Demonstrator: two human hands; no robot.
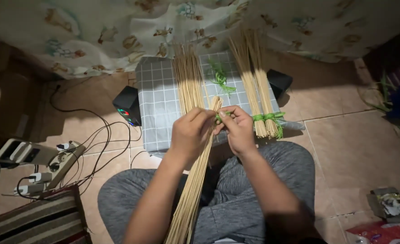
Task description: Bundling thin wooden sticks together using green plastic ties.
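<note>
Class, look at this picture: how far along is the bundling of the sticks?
Done: two bundles tied with green strips lie on the checked cloth. In hand: the left hand and right hand hold a green strip at another stick bundle. Left: a loose pile of sticks and spare green strips.

Bundle of thin bamboo sticks [195,180] getting a green strip [219,116] round its top end

The sticks are pale tan, long and skinny, packed into one tight bundle that runs from the lap up to the fingers, leaning a bit to the right at the top. The left hand [190,133] grips it just below the tip, and the right hand [239,129] sits right beside it, pinching the thin green strip, which lies between the two hands against the bundle's upper end.
</note>
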